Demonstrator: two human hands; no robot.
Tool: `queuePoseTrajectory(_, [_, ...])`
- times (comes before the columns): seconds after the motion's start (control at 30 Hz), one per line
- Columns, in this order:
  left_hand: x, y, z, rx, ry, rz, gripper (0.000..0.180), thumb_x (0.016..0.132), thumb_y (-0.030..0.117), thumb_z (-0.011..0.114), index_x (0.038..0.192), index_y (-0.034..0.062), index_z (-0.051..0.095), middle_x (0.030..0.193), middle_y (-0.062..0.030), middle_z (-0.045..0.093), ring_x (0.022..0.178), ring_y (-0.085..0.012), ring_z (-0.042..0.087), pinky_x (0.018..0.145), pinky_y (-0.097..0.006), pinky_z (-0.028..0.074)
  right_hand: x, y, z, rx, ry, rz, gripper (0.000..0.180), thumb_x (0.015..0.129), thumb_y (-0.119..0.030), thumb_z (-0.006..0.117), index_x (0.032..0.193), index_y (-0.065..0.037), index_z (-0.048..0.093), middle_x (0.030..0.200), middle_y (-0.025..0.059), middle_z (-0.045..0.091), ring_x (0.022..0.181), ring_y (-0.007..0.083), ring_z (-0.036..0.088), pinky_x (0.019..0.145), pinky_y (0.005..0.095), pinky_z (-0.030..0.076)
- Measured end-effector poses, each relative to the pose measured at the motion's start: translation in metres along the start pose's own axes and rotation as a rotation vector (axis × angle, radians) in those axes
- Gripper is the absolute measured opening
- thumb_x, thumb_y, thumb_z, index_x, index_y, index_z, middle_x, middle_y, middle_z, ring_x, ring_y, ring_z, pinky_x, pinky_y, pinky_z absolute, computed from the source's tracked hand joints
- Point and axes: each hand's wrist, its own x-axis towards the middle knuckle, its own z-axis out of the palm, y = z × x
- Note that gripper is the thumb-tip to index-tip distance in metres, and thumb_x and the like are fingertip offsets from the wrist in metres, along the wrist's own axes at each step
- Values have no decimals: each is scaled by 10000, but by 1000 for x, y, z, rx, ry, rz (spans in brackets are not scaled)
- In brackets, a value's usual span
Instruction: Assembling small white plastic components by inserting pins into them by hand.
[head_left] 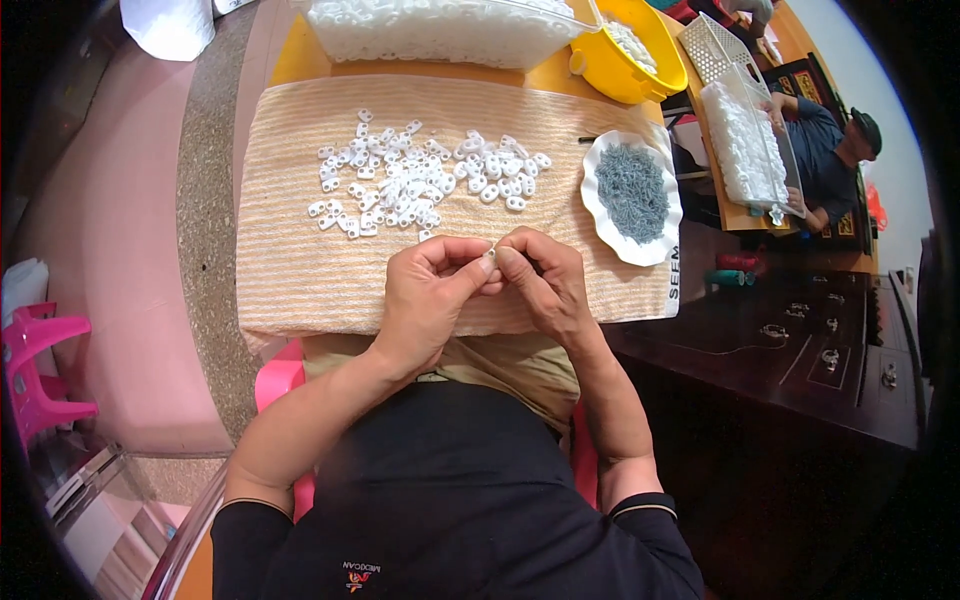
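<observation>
Over the near edge of a striped towel [300, 280], my two hands meet fingertip to fingertip. My left hand [425, 290] pinches a small white plastic piece [490, 253], mostly hidden by the fingers. Thumb and forefinger of my right hand [550, 285] are closed at the same piece; anything else in them is too small to tell. Just beyond lie many loose white two-holed plastic pieces [410, 185], with a second group of rounder white pieces [500, 168] to their right. A scalloped white plate [592, 205] at the right holds a heap of small grey parts [632, 190].
A clear bin [430, 50] of white pieces and a yellow basket [610, 85] stand at the far edge. Pink stools [45, 360] are at the left. Across, a person [830, 150] sits by another white-filled bin [740, 140]. Dark panelled furniture [780, 350] fills the right.
</observation>
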Motion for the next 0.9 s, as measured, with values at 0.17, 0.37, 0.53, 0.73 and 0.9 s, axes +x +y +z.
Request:
queuePoseTrajectory(0.17, [0, 5, 3, -24, -5, -9, 180, 879, 34, 657, 1038, -47, 632, 889, -94, 678, 781, -131, 654, 743, -249, 561, 0, -1, -2, 24, 19, -1, 108, 935, -80, 596, 922, 21, 634, 779, 32, 637, 738, 85, 586, 672, 234, 480])
queuePoseTrajectory(0.37, [2, 7, 0, -25, -40, -50, 178, 887, 49, 650, 1040, -41, 634, 890, -91, 678, 792, -130, 653, 750, -251, 560, 0, -1, -8, 55, -8, 10, 134, 954, -85, 578, 961, 33, 640, 837, 29, 643, 772, 75, 587, 693, 217, 485])
queuePoseTrajectory(0.53, [3, 7, -1, -37, -37, -81, 172, 890, 51, 643, 1036, -39, 633, 894, -89, 678, 792, -128, 654, 749, -249, 559, 0, 1, -12, 42, -28, 30, 125, 945, -70, 587, 987, 34, 642, 870, 35, 644, 792, 80, 591, 703, 217, 487])
queuePoseTrajectory(0.73, [3, 9, -1, -82, -47, -109, 177, 888, 44, 644, 1043, -38, 623, 904, -94, 677, 792, -133, 659, 743, -245, 565, 0, -5, -14, 65, -51, 53, 107, 923, -30, 604, 993, 42, 638, 881, 39, 646, 804, 83, 601, 718, 216, 497])
queuePoseTrajectory(0.9, [2, 9, 0, -106, -45, -109, 171, 884, 25, 642, 1028, -64, 623, 892, -108, 674, 779, -141, 661, 739, -252, 569, 0, -4, -16, 103, -65, 38, 116, 921, -29, 606, 999, 53, 634, 900, 53, 645, 806, 97, 615, 718, 227, 512])
